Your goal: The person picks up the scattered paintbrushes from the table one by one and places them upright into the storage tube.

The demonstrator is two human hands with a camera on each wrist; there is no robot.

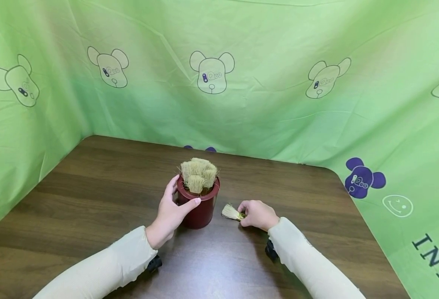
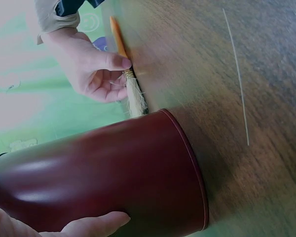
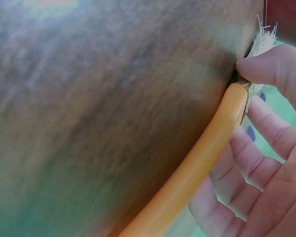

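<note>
Cup (image 1: 198, 209): your left hand (image 1: 169, 216) wraps it, steadying the upright brushes (image 1: 198, 174).
Loose brush (image 1: 231, 212): your right hand (image 1: 258, 214) pinches its ferrule, just right of the cup, lying on the table (image 1: 92, 199).

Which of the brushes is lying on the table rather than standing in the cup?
The orange-handled brush that the right hand pinches; the others stand bristles-up in the red cup.

Head view: from above and behind, looking forward and down across the worktop (image 1: 92, 187) toward the green backdrop (image 1: 279, 83), at middling range. Left wrist view: low and close beside the dark red pot (image 2: 103, 173), facing across to the brush (image 2: 130, 89). Right wrist view: very near the brush's orange handle (image 3: 197, 163); brush shared by all three, pot by head and left wrist.
</note>
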